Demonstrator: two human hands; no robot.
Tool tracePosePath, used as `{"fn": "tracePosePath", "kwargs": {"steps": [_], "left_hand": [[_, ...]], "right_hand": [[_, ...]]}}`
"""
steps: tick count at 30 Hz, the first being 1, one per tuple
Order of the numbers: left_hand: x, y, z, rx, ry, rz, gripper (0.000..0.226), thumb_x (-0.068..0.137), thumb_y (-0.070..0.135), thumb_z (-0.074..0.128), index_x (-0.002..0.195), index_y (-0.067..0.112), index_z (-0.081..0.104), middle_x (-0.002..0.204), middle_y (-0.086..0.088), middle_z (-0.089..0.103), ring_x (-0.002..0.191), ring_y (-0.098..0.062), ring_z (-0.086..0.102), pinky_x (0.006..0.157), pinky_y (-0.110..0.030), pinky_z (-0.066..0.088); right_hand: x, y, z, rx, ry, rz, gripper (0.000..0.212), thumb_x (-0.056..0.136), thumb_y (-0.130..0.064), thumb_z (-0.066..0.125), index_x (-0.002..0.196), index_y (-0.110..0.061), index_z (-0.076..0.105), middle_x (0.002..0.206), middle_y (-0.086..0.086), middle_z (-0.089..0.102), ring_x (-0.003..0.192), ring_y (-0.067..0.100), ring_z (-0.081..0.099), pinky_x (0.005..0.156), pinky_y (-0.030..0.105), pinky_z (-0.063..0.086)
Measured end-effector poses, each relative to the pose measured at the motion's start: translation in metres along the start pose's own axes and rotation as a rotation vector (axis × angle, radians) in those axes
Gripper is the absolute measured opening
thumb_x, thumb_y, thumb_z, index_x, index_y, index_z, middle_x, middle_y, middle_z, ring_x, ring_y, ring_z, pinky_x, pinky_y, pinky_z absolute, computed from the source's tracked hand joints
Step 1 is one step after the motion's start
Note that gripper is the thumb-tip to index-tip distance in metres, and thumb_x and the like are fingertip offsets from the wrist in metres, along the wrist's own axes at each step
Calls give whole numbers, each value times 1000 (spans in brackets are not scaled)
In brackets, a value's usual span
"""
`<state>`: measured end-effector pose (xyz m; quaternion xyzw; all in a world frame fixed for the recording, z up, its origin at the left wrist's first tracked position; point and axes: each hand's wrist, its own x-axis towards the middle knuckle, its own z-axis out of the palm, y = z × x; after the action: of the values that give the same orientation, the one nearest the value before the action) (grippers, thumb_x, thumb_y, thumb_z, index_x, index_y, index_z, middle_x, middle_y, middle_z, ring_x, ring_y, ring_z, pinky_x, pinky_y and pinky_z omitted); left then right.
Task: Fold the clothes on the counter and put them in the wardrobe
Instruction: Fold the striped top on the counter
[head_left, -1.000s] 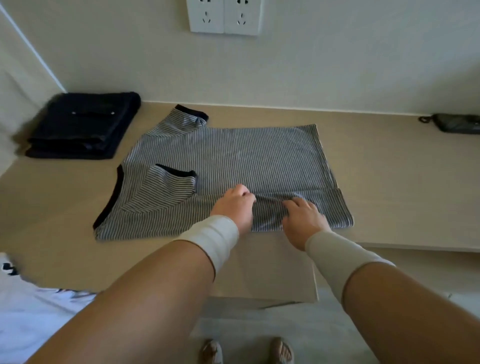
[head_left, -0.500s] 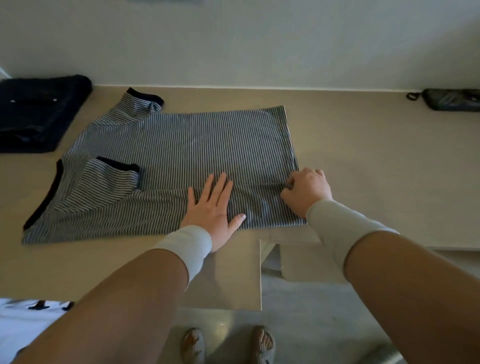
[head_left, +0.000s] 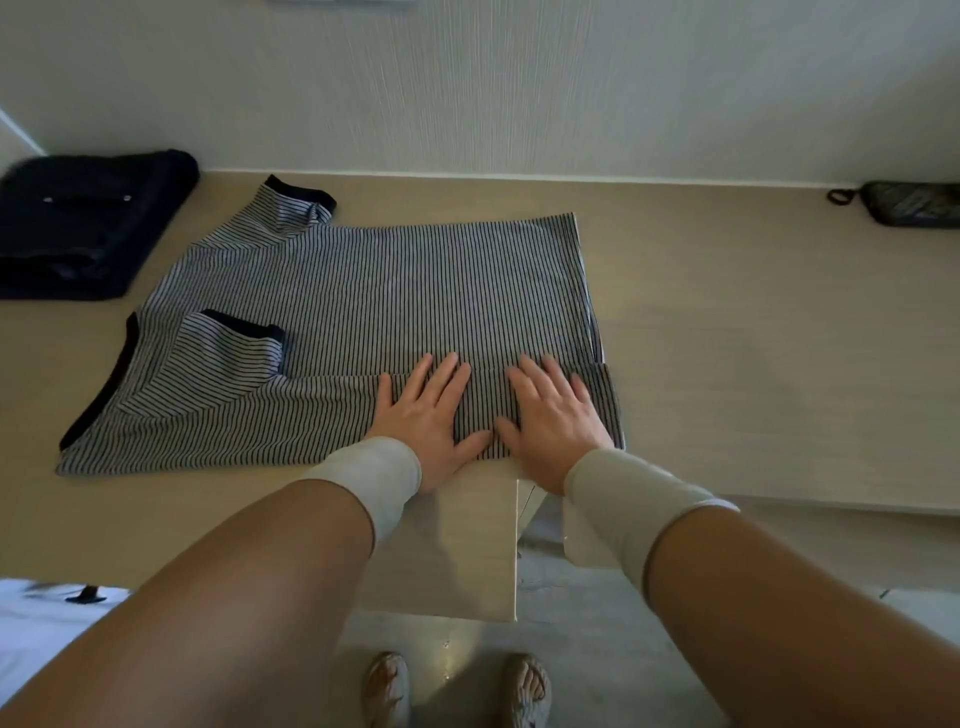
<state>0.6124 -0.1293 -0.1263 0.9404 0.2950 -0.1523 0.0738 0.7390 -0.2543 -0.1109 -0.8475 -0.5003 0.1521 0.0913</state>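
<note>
Palms of left hand (head_left: 423, 415) and right hand (head_left: 553, 421) flatten striped shirt (head_left: 363, 291) at counter (head_left: 753, 338) edge.

The beige, wood-look tabletop (head_left: 727, 322) runs along the pale wall and carries three things. A grey short-sleeved shirt with thin dark stripes and dark trim (head_left: 363, 306) lies flat in the middle, its near edge and one sleeve folded over. A folded dark navy garment (head_left: 83, 223) lies at the far left corner, and a small dark pouch with a loop (head_left: 909, 202) at the far right, well apart from the shirt.
</note>
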Motion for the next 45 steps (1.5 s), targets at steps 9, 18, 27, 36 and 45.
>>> {"fn": "tracePosePath", "kwargs": {"steps": [9,18,27,36,45], "left_hand": [[1,1,-4,-19,-36,-3,88,87,74,26,153,28,-12,160,11,-19,147,-16,-19,117,-56,-7],[0,6,-9,-47,-59,-34,83,88,72,29,153,30,0,161,11,-10,148,-19,-11,117,-55,-1],[49,-43,-31,-96,4,-82,66,97,60,21,153,33,-1,161,8,-15,148,-22,-15,116,-59,0],[146,-75,-66,-95,-36,-55,67,96,63,16,154,33,0,161,7,-13,148,-22,-15,116,-60,-1],[209,-88,-107,-190,95,-234,70,89,3,42,149,34,25,159,0,17,142,-31,20,109,-55,28]], "right_hand": [[-11,37,-6,-195,0,122,79,95,-64,19,155,-16,0,163,3,-10,149,25,-11,120,51,-3],[4,13,-20,-146,-52,45,63,101,-48,28,154,-21,10,164,2,-2,150,25,-4,120,51,2],[58,14,-30,-80,-130,284,60,99,-46,35,151,-20,20,162,7,9,149,28,8,118,51,18],[139,-7,-38,25,-130,227,60,99,-35,43,153,-18,21,163,4,9,150,25,8,120,43,18],[218,21,-61,-127,-57,274,54,94,-7,41,147,-12,31,159,9,19,145,31,18,115,46,28]]}}
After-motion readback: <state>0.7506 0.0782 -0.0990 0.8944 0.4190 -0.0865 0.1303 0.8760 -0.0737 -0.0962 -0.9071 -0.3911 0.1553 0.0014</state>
